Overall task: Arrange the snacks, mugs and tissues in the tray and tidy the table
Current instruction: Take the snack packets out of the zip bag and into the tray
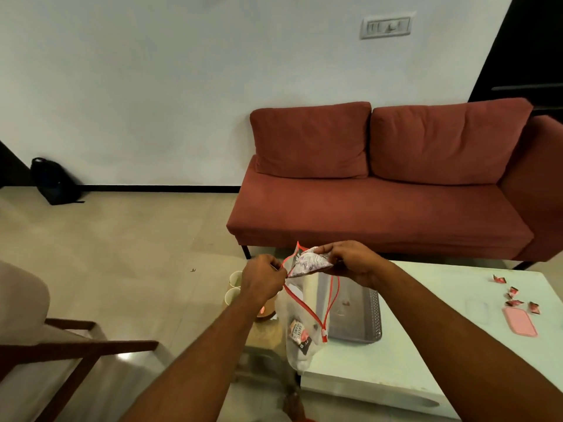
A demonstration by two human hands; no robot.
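Note:
A clear zip bag with a red zipper hangs open above the table's left edge, and a snack pack shows inside it. My left hand pinches the bag's left rim. My right hand grips a silvery snack packet at the bag's mouth. Behind the bag, a grey mesh tray lies on the white table. Two pale mugs stand on a small low table to the left, partly hidden by my left arm.
Several small red wrapped candies and a pink lid lie at the table's right, beside a clear container. A red sofa stands behind the table. A wooden chair is at the left. A black backpack leans on the wall.

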